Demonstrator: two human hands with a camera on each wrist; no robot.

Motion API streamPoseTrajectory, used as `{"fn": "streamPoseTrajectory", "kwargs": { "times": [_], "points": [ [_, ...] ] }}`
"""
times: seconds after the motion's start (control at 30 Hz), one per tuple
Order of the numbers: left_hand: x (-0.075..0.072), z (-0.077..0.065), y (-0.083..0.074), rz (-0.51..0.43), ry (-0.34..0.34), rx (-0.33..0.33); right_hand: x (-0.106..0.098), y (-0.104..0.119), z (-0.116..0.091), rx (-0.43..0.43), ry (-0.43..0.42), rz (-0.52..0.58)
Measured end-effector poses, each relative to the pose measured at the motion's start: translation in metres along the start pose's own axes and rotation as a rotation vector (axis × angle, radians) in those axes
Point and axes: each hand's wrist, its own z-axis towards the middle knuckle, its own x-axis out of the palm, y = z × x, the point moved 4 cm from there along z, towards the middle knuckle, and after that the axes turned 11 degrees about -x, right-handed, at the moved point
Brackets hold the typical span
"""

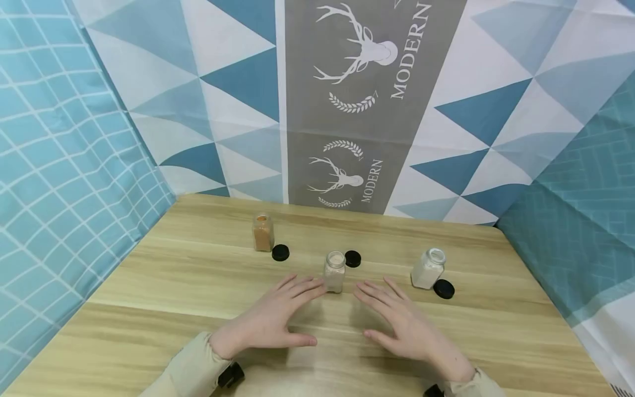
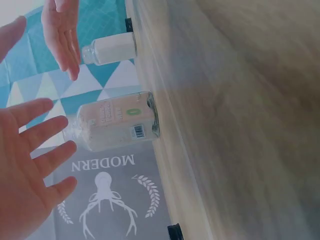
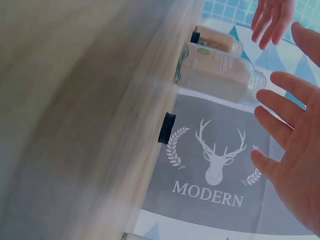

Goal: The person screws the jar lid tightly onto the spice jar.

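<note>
Three uncapped glass jars stand on the wooden table. The middle jar (image 1: 334, 275) holds a pale powder; its printed label shows in the left wrist view. My left hand (image 1: 278, 317) reaches toward it from the left, fingers spread and fingertips close to its side; whether they touch it I cannot tell. To its right, my right hand (image 1: 399, 322) is held above the table with fingers extended, apart from the jar and holding nothing. Behind on the left is a jar of orange-brown powder (image 1: 263, 237). A jar of white powder (image 1: 426, 272) stands beyond my right hand.
A black lid lies beside each jar: the left lid (image 1: 280, 252), the middle lid (image 1: 353, 258) and the right lid (image 1: 444, 289). Patterned cloth (image 1: 342, 118) hangs behind the table (image 1: 149, 286), with blue cloth (image 1: 64, 160) on the left and teal cloth (image 1: 585, 209) on the right.
</note>
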Motion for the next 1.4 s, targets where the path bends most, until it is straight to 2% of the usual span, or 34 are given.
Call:
{"fn": "streamPoseTrajectory", "kwargs": {
  "times": [0.3,0.57,0.73,0.9,1.03,1.13,1.4],
  "points": [
    [-0.002,0.008,0.007,-0.072,-0.053,-0.118,-0.002,-0.012,0.002,0.074,-0.029,0.005],
    [-0.002,0.017,0.019,-0.186,-0.124,-0.376,0.001,-0.022,0.009,0.145,-0.114,-0.008],
    [0.002,0.021,0.025,-0.236,-0.147,-0.473,0.002,-0.03,0.014,0.175,-0.162,-0.007],
    [0.005,0.026,0.028,-0.31,-0.145,-0.503,0.005,-0.041,0.018,0.299,-0.164,0.088],
    [0.009,0.033,0.031,-0.39,-0.115,-0.516,0.009,-0.053,0.02,0.422,-0.169,0.19],
    [0.011,0.037,0.033,-0.434,-0.088,-0.522,0.013,-0.059,0.022,0.491,-0.161,0.221],
    [0.021,0.049,0.038,-0.513,-0.022,-0.515,0.024,-0.074,0.031,0.526,-0.149,0.209]
  ]
}}
